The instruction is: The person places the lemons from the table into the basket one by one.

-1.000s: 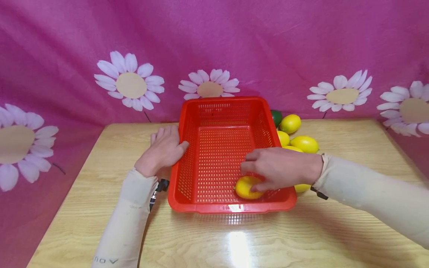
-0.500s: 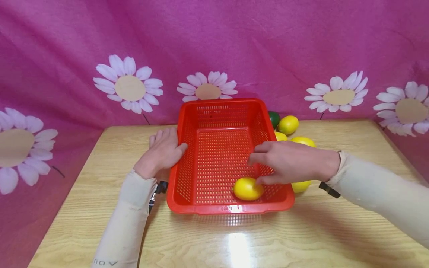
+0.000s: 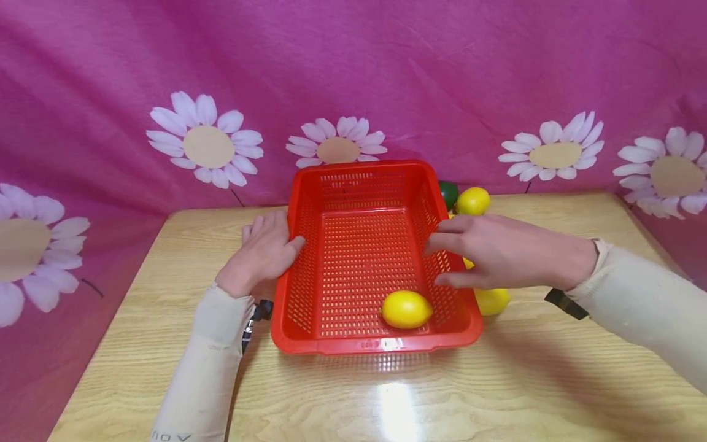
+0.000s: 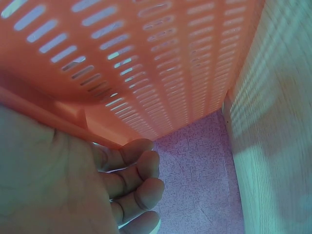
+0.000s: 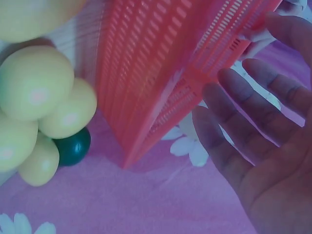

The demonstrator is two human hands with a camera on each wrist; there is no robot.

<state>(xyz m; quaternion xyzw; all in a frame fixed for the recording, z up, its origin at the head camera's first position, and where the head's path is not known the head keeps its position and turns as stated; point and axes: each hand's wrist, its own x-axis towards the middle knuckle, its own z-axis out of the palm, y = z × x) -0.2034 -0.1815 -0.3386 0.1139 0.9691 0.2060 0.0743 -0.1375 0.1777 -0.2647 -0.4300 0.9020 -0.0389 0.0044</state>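
Toward the back edge of the surface [image 3: 326, 399], a red basket [image 3: 359, 344], a lemon [image 3: 407, 309] toward its near right corner, right hand [image 3: 497, 252] now farther from it, fingers spread over the right rim, left hand [image 3: 262, 255] gripping the left rim.

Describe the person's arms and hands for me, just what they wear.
The left hand and right hand are ungloved. Both pale cream sleeves, left and right, have gathered cuffs. Dark lettering marks the left one. A black strap shows at the right wrist, a black fitting at the left.
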